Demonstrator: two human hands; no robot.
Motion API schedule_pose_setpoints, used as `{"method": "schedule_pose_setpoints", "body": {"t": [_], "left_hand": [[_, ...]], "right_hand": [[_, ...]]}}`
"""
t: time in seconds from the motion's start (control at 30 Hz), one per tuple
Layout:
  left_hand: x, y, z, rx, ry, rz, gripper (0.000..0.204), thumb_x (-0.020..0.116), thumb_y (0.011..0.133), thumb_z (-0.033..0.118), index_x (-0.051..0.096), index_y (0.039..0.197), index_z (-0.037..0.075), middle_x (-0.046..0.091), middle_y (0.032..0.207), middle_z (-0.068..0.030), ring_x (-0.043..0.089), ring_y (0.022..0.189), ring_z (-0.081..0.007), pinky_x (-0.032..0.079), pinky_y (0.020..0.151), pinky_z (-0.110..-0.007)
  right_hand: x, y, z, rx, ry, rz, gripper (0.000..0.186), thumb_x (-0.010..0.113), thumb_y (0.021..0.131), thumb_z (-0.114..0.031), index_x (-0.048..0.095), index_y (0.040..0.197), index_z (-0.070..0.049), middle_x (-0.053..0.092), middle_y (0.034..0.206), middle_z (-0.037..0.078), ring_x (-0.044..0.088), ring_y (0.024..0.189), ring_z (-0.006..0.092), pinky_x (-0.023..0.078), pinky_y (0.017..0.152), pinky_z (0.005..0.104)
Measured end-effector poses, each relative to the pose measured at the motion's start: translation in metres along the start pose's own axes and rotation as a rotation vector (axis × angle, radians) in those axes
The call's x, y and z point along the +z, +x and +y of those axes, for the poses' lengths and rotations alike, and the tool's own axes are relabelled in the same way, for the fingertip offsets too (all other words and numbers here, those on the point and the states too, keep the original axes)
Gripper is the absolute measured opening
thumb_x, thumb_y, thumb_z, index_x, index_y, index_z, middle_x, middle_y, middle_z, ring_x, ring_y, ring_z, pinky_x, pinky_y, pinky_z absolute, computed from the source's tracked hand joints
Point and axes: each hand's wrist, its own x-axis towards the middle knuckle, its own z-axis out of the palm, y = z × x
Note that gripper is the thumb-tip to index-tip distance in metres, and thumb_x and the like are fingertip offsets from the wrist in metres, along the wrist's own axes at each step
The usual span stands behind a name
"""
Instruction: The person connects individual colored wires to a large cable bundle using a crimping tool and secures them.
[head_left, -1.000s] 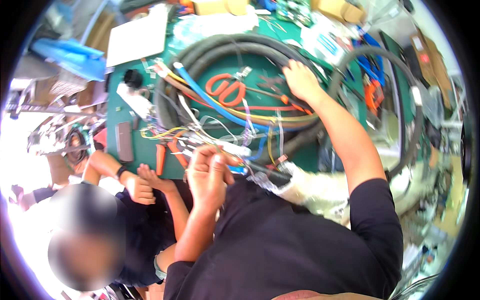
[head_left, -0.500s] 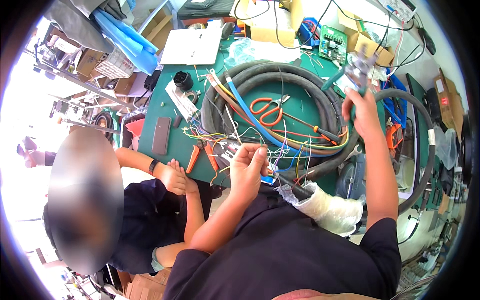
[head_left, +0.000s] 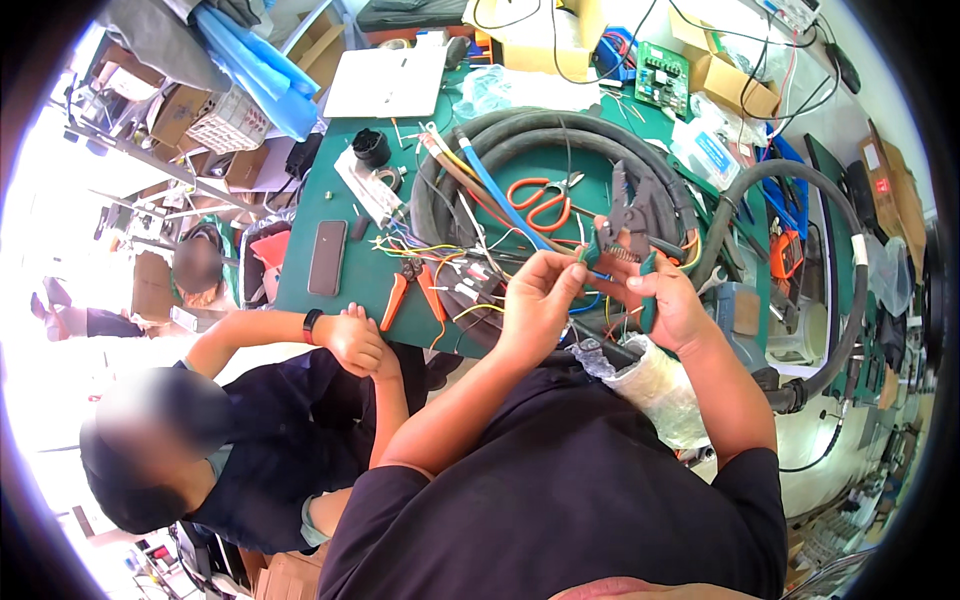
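In my right hand (head_left: 668, 305) are wire strippers (head_left: 630, 215) with green handles and dark grey jaws; the jaws point away from me over the cable coil. My left hand (head_left: 540, 305) is closed in a pinch beside the left green handle, and what lies between its fingertips is too small to make out. Below both hands, thin coloured wires (head_left: 600, 310) fan out from a thick black cable (head_left: 625, 352). Clear plastic wrap (head_left: 655, 395) covers part of that cable near my body. A large black cable coil (head_left: 440, 190) lies beyond my hands.
Orange-handled scissors (head_left: 540, 203) lie inside the coil. Orange-handled pliers (head_left: 412, 295) and a phone (head_left: 327, 258) are to the left, near a seated co-worker's clasped hands (head_left: 358, 343). Farther back are a white board (head_left: 385, 82), a green circuit board (head_left: 662, 78) and cardboard boxes (head_left: 735, 85).
My right hand has brought the wire strippers from the upper right down and left, next to my left hand. My left hand has shifted right. The co-worker's head has moved lower.
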Motion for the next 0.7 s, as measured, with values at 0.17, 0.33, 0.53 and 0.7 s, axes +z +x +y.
{"method": "schedule_pose_setpoints", "body": {"t": [0.17, 0.33, 0.53, 0.7], "left_hand": [[0.004, -0.007, -0.001, 0.037, -0.086, -0.041, 0.012, 0.061, 0.093, 0.013, 0.057, 0.095, 0.002, 0.063, 0.083, -0.0027, 0.059, 0.075, -0.0079, 0.048, 0.07, -0.023], [-0.001, -0.003, 0.002, 0.045, -0.016, 0.03, 0.011, 0.059, 0.094, 0.016, 0.057, 0.092, 0.005, 0.061, 0.071, -0.0014, 0.047, 0.054, -0.0022, 0.037, 0.047, -0.017], [0.006, -0.001, 0.006, 0.097, -0.09, -0.001, 0.01, 0.062, 0.092, 0.011, 0.057, 0.099, 0.005, 0.061, 0.072, -0.003, 0.046, 0.052, -0.0019, 0.033, 0.045, -0.016], [0.009, -0.003, 0.006, 0.068, -0.046, -0.05, 0.008, 0.063, 0.091, 0.01, 0.057, 0.095, 0.005, 0.059, 0.074, -0.0002, 0.046, 0.055, -0.0023, 0.034, 0.047, -0.016]], "right_hand": [[0.006, 0.007, 0.017, 0.003, 0.082, -0.068, 0.077, 0.057, 0.073, -0.016, 0.031, 0.144, -0.003, 0.051, 0.131, 0.012, 0.045, 0.125, 0.0224, 0.038, 0.103, 0.0395], [-0.006, 0.001, 0.003, 0.019, -0.241, -0.046, 0.066, 0.047, 0.068, 0.005, 0.042, 0.134, -0.003, 0.054, 0.125, 0.008, 0.049, 0.122, 0.0186, 0.036, 0.106, 0.0331], [-0.011, -0.012, -0.025, -0.31, -1.446, 0.096, 0.066, 0.047, 0.064, 0.014, 0.046, 0.128, -0.004, 0.05, 0.123, 0.013, 0.05, 0.119, 0.0304, 0.042, 0.099, 0.0362], [-0.009, -0.023, -0.027, -0.375, -1.547, 0.135, 0.061, 0.061, 0.062, 0.009, 0.054, 0.119, -0.01, 0.051, 0.11, 0.013, 0.051, 0.107, 0.0357, 0.044, 0.09, 0.0402]]}}
